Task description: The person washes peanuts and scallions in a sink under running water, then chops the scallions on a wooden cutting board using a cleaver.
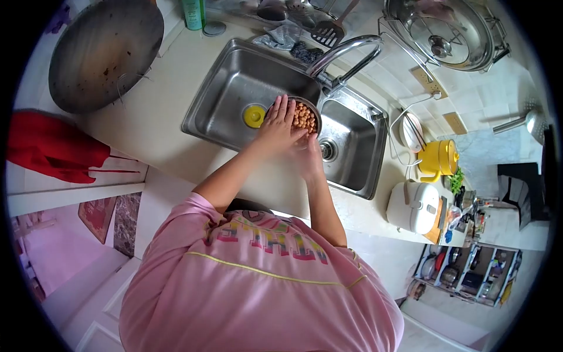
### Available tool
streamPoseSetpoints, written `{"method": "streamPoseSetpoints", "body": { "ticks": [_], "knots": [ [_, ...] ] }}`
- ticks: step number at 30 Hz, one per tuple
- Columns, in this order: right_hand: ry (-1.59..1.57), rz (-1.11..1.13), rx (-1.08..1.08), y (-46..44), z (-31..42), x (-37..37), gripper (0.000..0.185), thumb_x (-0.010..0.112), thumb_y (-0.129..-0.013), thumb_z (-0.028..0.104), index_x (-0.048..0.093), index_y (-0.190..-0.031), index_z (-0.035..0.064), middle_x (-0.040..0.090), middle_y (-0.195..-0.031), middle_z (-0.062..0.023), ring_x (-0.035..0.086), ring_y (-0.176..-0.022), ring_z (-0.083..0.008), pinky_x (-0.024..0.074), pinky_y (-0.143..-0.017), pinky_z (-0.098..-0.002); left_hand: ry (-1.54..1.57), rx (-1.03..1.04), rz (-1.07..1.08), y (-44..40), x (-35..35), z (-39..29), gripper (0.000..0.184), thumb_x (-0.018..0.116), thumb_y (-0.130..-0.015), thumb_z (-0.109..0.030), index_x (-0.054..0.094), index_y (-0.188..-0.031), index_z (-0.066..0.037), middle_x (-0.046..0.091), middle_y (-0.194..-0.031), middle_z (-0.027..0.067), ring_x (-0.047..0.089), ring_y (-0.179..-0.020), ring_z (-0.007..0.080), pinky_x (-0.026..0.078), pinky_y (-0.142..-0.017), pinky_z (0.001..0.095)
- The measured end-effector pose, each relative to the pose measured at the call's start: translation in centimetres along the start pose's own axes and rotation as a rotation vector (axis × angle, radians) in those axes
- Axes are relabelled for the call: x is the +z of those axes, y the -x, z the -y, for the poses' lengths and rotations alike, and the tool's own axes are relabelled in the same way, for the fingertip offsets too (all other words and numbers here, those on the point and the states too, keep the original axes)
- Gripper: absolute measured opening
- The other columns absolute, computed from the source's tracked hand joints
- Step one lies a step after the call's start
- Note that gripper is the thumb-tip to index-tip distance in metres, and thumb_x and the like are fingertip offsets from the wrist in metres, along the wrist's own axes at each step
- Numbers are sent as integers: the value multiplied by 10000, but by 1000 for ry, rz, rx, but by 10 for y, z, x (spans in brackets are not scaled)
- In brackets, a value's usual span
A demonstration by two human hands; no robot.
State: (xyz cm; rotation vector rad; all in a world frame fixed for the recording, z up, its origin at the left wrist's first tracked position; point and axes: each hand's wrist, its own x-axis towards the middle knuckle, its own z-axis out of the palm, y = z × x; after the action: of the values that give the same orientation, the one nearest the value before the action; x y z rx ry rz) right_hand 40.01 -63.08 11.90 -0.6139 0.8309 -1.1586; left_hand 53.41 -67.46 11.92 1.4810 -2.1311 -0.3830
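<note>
A round metal bowl of brown peanuts is over the double sink, near the divider between its basins. My left hand lies across the bowl's left side with its fingers stretched out flat, covering part of the peanuts. My right hand is at the bowl's near edge, its fingers closed on the rim and slightly blurred. Below them, the larger steel basin has a yellow drain strainer. How far the bowl sits above the basins I cannot tell.
A curved chrome faucet arches over the sink's far side. To the left hangs a big dark wok. On the right counter are a white rice cooker and a yellow pot. A slotted spatula rests behind the sink.
</note>
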Motion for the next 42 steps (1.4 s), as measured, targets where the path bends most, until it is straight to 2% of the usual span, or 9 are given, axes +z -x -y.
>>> {"method": "streamPoseSetpoints", "body": {
  "ticks": [6, 15, 26, 29, 32, 35, 42],
  "knots": [
    [55, -44, 4, -1, 3, -3, 439, 415, -908, 427, 383, -1166, 73, 538, -1106, -113, 591, -928, -208, 546, -685, -333, 60, -11, 8, 3, 5, 0, 848, 483, -833, -487, 80, -1383, 17, 64, -1426, 262, 73, -1331, 383, 125, -1080, 422],
    [161, -106, 42, -2, 8, 7, 407, 450, -907, 378, 381, -1171, 77, 538, -1092, -107, 591, -914, -200, 551, -664, -331, 130, -29, -5, 6, 12, 11, 833, 481, -843, -461, 50, -1389, -3, 69, -1425, 261, 69, -1330, 390, 119, -1082, 427],
    [229, -116, -33, -4, 17, 22, 489, 492, -887, 378, 339, -1255, 94, 529, -1116, -96, 584, -933, -202, 550, -656, -319, 190, -47, -45, -1, 9, 11, 829, 443, -856, -492, 15, -1394, -28, 74, -1423, 266, 79, -1324, 404, 124, -1079, 438],
    [259, -83, -57, -6, 17, 21, 487, 495, -886, 375, 342, -1254, 93, 527, -1121, -99, 586, -928, -206, 550, -659, -321, 200, -59, -82, 0, 10, 11, 808, 464, -846, -479, 88, -1388, -13, 125, -1408, 281, 113, -1321, 400, 153, -1074, 440],
    [284, -78, -59, -6, 19, 25, 484, 497, -885, 374, 348, -1249, 91, 528, -1120, -100, 593, -914, -209, 548, -656, -323, 228, -84, -74, 1, 12, 10, 812, 459, -846, -487, 81, -1389, -15, 121, -1408, 283, 109, -1320, 407, 149, -1073, 446],
    [321, -84, -72, -6, 18, 25, 482, 502, -883, 373, 354, -1244, 90, 534, -1110, -102, 600, -897, -210, 545, -653, -329, 244, -106, -31, 0, 14, 10, 820, 405, -863, -517, 11, -1394, -33, 69, -1421, 271, 63, -1325, 408, 121, -1078, 443],
    [359, -65, -100, -8, 20, 28, 524, 532, -865, 383, 346, -1264, 99, 547, -1091, -110, 606, -891, -219, 543, -665, -352, 314, -105, -180, -5, 25, 8, 757, 401, -881, -465, 60, -1387, -16, 112, -1401, 298, 103, -1309, 435, 142, -1066, 459]
  ]
}}
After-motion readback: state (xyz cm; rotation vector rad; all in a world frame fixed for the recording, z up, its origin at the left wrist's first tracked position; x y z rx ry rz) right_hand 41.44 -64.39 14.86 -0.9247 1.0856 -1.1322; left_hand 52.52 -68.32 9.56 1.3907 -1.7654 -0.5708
